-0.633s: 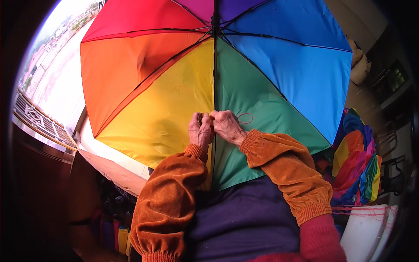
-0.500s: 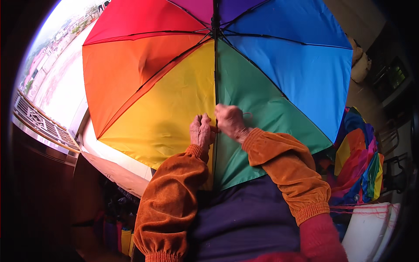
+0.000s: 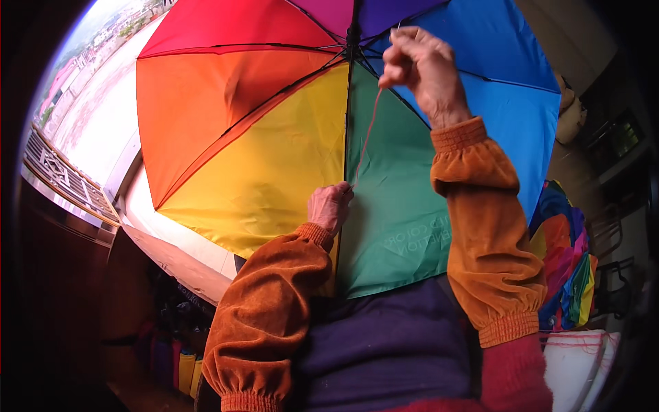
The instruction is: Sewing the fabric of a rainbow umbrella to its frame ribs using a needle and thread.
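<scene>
Pale mirrored lettering (image 3: 415,237) shows on the green panel (image 3: 395,178), below and right of your left hand (image 3: 331,207); that hand is closed on the rainbow umbrella (image 3: 274,158), spread open beneath both hands; above right, your right hand (image 3: 427,69) pinches red thread (image 3: 369,134) running down to the left, and probably a needle (image 3: 399,25).

The umbrella (image 3: 316,130) is spread open, inner side in view, its panels running from red through orange, yellow and green to blue and purple (a magenta one sits between red and purple). Black ribs (image 3: 347,123) fan out from a hub near the top. A thin pinkish-red thread (image 3: 369,134) slants upward, nearly straight, before the green panel.
</scene>
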`<state>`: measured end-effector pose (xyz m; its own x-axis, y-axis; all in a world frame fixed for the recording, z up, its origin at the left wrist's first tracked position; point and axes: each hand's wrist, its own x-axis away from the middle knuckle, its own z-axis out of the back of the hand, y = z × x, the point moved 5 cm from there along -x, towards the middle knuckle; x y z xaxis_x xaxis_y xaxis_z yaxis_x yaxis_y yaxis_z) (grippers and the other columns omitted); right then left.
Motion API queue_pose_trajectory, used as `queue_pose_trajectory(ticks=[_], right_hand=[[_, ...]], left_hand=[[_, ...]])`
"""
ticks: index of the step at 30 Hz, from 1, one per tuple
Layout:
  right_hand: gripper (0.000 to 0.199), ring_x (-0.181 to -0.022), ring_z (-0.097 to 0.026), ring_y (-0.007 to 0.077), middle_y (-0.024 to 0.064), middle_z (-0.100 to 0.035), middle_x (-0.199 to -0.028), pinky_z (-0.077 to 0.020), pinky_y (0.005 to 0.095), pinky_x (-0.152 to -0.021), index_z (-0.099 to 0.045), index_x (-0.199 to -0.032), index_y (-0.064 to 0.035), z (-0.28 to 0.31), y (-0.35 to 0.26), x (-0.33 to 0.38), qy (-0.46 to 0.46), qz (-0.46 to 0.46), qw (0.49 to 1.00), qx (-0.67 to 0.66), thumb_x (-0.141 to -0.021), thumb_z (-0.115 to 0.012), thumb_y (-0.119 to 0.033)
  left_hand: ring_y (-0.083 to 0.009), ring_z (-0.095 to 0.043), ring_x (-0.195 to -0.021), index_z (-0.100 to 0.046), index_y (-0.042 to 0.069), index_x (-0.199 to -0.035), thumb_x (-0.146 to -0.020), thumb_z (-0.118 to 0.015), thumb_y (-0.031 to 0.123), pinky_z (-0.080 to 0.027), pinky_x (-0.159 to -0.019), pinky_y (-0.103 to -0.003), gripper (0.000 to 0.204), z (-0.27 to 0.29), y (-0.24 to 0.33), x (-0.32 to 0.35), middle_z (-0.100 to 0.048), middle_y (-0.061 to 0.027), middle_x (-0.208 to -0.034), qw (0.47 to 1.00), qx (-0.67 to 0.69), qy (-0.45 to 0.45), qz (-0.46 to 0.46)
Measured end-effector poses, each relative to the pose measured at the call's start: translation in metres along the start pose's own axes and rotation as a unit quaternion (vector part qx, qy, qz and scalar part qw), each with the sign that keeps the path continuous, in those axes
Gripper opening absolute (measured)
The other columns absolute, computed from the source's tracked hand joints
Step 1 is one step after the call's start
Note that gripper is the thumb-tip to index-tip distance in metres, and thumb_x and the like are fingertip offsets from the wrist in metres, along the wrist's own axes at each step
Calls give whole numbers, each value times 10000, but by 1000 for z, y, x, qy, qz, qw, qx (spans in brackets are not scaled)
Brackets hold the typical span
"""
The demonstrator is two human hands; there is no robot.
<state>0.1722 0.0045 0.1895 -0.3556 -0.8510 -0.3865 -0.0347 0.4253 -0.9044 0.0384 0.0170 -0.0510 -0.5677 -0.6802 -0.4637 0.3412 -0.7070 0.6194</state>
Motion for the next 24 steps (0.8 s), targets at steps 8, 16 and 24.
queue_pose_trajectory(ticks=[8,16,24], right_hand=[[144,-507,-555,217,117,-551,-568,-449,324,-452,-553,-674,21,18,165,97,-188,-154,890,386,-699,-615,-107],[120,-635,-569,313,194,-549,-653,-445,378,-582,-543,-712,29,6,193,111,-120,6,863,490,-694,-564,-88],[123,-588,-576,236,115,-556,-627,-450,348,-547,-536,-717,12,13,181,103,3,54,935,351,-759,-571,-99]], left_hand=[[-66,-396,-396,-539,50,-715,-777,-579,129,-285,-343,-214,108,19,-27,-5,-464,11,-552,848,365,16,385],[-53,-339,-378,-476,71,-696,-787,-585,151,-235,-321,-202,163,15,-21,0,-437,10,-563,749,501,26,432],[-74,-345,-375,-468,94,-784,-833,-547,196,-237,-317,-217,138,10,-18,6,-503,-45,-606,733,492,57,466]])
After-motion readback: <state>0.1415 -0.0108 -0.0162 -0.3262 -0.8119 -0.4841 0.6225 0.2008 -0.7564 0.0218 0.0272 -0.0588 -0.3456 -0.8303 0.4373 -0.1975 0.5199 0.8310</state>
